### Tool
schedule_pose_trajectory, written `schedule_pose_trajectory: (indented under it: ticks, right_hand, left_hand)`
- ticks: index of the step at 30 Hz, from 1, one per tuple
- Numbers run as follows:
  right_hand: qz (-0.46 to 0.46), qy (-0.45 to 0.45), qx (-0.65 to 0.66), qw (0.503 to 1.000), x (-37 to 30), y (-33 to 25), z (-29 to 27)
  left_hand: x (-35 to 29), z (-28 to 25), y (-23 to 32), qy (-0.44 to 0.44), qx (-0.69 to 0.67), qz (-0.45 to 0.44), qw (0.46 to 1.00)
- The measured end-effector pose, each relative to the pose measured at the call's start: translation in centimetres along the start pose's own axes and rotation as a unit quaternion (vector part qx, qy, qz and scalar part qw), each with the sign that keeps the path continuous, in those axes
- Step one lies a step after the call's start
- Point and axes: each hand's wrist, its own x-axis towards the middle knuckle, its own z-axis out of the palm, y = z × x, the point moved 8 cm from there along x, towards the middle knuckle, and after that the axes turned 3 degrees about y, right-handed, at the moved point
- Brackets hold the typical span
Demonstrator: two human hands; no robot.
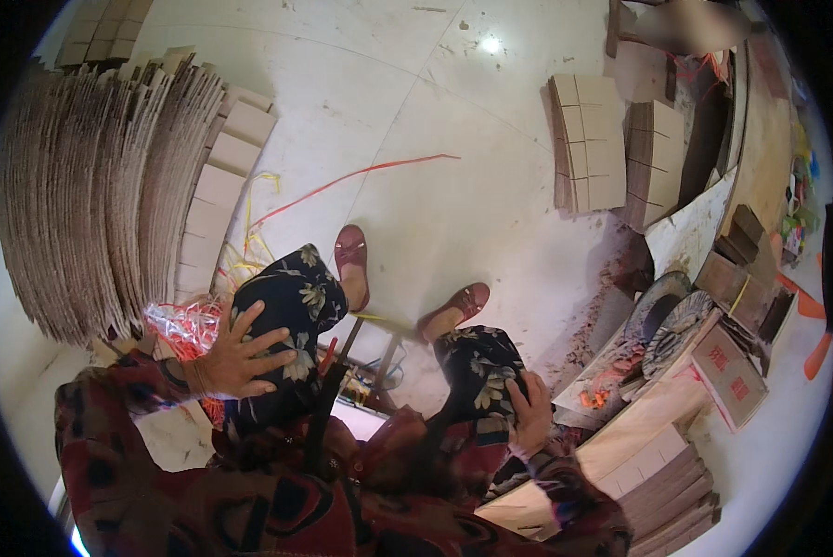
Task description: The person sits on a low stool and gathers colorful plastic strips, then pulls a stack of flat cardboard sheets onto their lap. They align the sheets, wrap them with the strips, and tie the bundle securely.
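My left hand (243, 357) lies spread on my left thigh, over dark trousers (296, 295) with a pale flower print. Nothing is in it. My right hand (529, 415) rests on my right knee with its fingers stretched along the cloth, also holding nothing. Beside my left hand is a tangle of red and clear plastic strapping (186, 327). A dark upright bar (331, 399) stands between my legs, partly hidden by my patterned top. My feet, in dark red shoes (351, 251), are set apart on the floor.
A big stack of slotted cardboard sheets (91, 195) fills the left side. Smaller cardboard stacks (588, 139) stand at the far right. A long wooden bench (658, 385) carries round dark discs (678, 330) and scraps. One red strip (361, 172) trails over the pale floor (463, 213).
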Motion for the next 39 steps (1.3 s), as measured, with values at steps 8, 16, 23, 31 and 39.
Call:
schedule_pose_trajectory:
  ticks: [8, 16, 23, 31, 39]
  right_hand:
    - [-0.171, 0.03, -0.035, 0.984, -0.2, -0.9, 1.0]
    - [-0.052, 0.339, 0.0, 0.939, -4.9, -4.5, 1.2]
    - [-0.023, 0.363, 0.142, 0.92, -2.9, -2.6, 1.4]
    - [0.341, 0.445, -0.3, 0.772, -7.0, 26.7, -8.3]
    - [0.437, 0.55, -0.173, 0.69, -10.1, 34.5, -16.1]
  left_hand:
    - [1.2, 1.3, -0.3, 0.112, 0.127, 0.111, 0.979]
    - [-4.3, 3.7, 2.6, 0.26, 0.08, -0.02, 0.962]
    - [-5.3, 2.9, 3.2, 0.279, 0.075, -0.042, 0.957]
    - [-2.3, 2.4, 3.1, 0.251, 0.061, -0.033, 0.966]
    - [-0.8, 2.4, 2.3, 0.22, 0.069, -0.023, 0.973]
